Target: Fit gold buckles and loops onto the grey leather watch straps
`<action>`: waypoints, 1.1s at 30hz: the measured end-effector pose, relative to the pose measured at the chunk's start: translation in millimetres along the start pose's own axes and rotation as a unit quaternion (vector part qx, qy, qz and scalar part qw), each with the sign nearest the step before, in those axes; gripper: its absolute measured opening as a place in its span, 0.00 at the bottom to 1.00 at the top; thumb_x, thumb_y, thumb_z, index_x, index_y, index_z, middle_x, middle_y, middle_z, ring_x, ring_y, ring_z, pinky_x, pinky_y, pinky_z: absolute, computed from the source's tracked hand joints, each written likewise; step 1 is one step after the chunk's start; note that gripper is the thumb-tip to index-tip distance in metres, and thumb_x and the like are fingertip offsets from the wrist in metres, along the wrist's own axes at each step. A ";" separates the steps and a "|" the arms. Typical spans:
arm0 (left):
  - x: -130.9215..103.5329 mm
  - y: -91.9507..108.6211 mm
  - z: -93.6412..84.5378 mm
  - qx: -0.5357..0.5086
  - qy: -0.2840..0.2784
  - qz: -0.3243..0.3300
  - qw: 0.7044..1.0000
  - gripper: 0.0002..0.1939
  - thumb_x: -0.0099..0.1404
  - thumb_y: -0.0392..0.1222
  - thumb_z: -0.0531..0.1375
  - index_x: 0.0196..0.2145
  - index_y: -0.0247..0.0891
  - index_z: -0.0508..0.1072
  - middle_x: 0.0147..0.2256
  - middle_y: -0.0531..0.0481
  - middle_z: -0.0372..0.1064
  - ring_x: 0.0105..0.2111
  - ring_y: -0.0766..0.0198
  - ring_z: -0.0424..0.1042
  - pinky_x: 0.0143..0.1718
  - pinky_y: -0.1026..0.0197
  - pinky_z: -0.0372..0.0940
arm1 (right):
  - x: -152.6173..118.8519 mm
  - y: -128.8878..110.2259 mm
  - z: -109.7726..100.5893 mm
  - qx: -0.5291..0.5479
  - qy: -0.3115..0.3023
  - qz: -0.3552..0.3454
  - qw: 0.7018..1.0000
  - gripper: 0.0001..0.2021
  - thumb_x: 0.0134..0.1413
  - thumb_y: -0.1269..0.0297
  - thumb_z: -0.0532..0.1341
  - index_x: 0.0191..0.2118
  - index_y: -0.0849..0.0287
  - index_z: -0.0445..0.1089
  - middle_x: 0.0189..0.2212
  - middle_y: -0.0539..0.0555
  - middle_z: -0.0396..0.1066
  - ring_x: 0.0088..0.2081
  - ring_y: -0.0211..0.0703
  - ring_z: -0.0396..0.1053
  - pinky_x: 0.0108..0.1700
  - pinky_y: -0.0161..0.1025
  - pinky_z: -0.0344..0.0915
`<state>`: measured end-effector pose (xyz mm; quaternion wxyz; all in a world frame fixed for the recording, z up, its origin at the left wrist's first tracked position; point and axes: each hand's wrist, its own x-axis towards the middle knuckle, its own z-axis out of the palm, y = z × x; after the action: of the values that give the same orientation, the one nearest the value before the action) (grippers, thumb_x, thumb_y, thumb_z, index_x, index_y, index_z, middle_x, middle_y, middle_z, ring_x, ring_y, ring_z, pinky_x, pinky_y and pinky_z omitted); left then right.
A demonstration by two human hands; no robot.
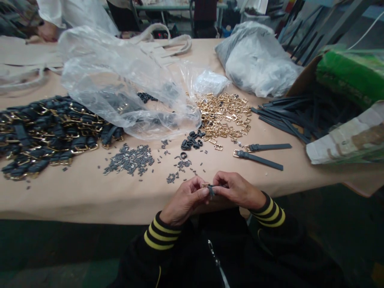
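At the table's front edge, my left hand [192, 194] pinches a dark grey strap [211, 190] by its gold buckle [205, 185]. My right hand [235, 189] grips the same strap on the other side, fingers closed close to the buckle; most of the strap is hidden by the hands. Just beyond lie two buckled straps [261, 158] side by side. Dark strap loops [192, 141] sit in a small group ahead of my hands. Behind them spreads a heap of gold buckles [225, 114]. Small grey pieces [130, 159] are piled to the left.
A big heap of buckled straps [45, 134] covers the left side. Clear plastic bags [126, 80] lie across the middle. Loose straps [288, 114] spill from a carton [345, 132] at right, near a stuffed plastic bag [258, 60]. Another person's hand [48, 31] shows at far left.
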<state>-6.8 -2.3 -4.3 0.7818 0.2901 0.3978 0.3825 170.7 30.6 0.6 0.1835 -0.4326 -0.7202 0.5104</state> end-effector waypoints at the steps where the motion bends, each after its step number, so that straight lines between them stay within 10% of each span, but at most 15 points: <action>1: -0.4 0.5 -0.9 -0.001 -0.008 -0.006 1.000 0.11 0.51 0.39 0.64 0.26 0.34 0.64 0.26 0.53 0.64 0.24 0.72 0.63 0.28 0.67 0.61 | -0.8 -0.4 -1.8 0.019 -0.019 0.011 1.000 0.09 0.50 0.61 0.58 0.28 0.61 0.63 0.19 0.46 0.61 0.21 0.31 0.57 0.22 0.28 0.54; 10: 0.7 1.0 -8.1 -0.025 -0.011 -0.014 1.000 0.11 0.51 0.34 0.63 0.25 0.35 0.61 0.28 0.53 0.64 0.26 0.71 0.66 0.30 0.67 0.60 | -3.3 2.8 -17.2 0.189 -0.134 0.066 0.971 0.13 0.51 0.56 0.57 0.34 0.63 0.61 0.24 0.48 0.67 0.19 0.28 0.58 0.21 0.27 0.53; 25: -2.5 8.5 -21.8 0.114 0.070 0.015 0.991 0.11 0.56 0.44 0.60 0.29 0.33 0.66 0.22 0.52 0.67 0.19 0.71 0.66 0.22 0.68 0.62 | 20.3 -16.4 -8.7 -0.122 -0.055 -0.046 0.990 0.08 0.52 0.64 0.56 0.28 0.62 0.69 0.19 0.48 0.65 0.22 0.32 0.58 0.25 0.30 0.53; 30: -3.6 9.6 -28.7 0.135 0.132 0.061 0.980 0.12 0.56 0.46 0.59 0.26 0.33 0.65 0.20 0.53 0.68 0.16 0.73 0.64 0.18 0.70 0.59 | 60.5 -30.5 -16.7 -0.167 -0.111 -0.093 0.975 0.09 0.53 0.63 0.56 0.31 0.61 0.72 0.22 0.49 0.69 0.23 0.33 0.62 0.26 0.30 0.55; 33: -2.9 9.2 -30.9 0.117 0.170 0.071 0.976 0.12 0.55 0.46 0.59 0.27 0.34 0.63 0.19 0.54 0.67 0.15 0.73 0.63 0.16 0.70 0.58 | 94.4 -40.1 -9.3 -0.233 -0.021 -0.111 0.966 0.10 0.55 0.64 0.54 0.35 0.60 0.72 0.27 0.52 0.72 0.28 0.36 0.66 0.31 0.31 0.57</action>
<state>-37.4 4.9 -12.0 0.6345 0.3382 0.5452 0.4310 107.1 108.2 23.6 0.1183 -0.3696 -0.8664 0.3142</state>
